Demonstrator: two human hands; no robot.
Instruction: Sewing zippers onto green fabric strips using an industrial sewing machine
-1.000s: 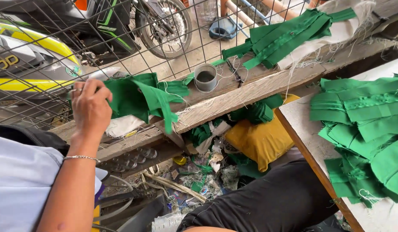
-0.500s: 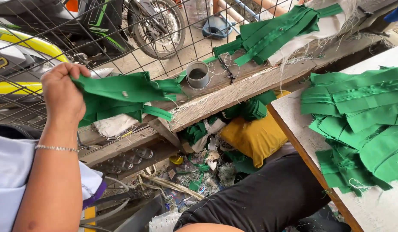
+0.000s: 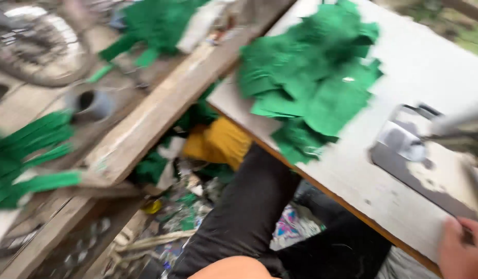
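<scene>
Swinging right from ledge to sewing table [image 3: 430,67] | green fabric pile [image 3: 311,88] now central | right hand [image 3: 463,250] at table's near edge, grip unclear | left hand gone from view

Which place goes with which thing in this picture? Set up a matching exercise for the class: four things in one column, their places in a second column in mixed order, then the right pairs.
Things:
1. pile of green cloth pieces
2. yellow bundle
3. grey cup
4. hand

Places:
A. on the wooden plank at the left
B. at the bottom right corner, on the table's near edge
C. on top of the white table
D. down in the gap between the plank and the table

Pairs: 1-C, 2-D, 3-A, 4-B
</scene>
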